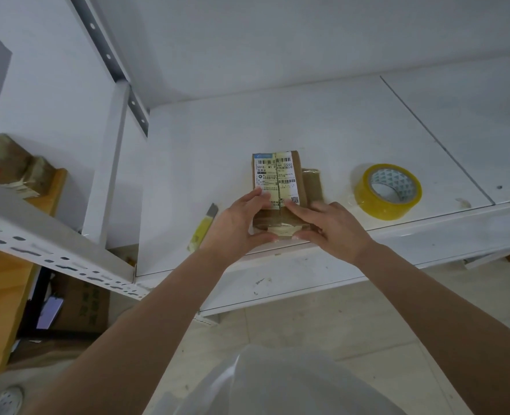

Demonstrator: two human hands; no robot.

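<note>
Near the front edge of the white worktop point(205, 163) lies a small brown cardboard parcel point(277, 187), white shipping label up. The left hand point(238, 227) is at its 8 o'clock and the right hand point(336, 226) at 4 o'clock. Each grip holds the parcel, fingers on top, thumb on the near edge. A yellow tape roll point(376, 206) stands apart at 3 o'clock. A yellow utility knife point(203, 229) lies at 9 o'clock, beside the left hand.

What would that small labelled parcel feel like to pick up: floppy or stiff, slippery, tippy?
Probably stiff: the parcel is a squared cardboard box. Glossy tape over its near end may make it slightly slippery. Lying flat on the white shelf, it seems unlikely to tip or roll.
</note>
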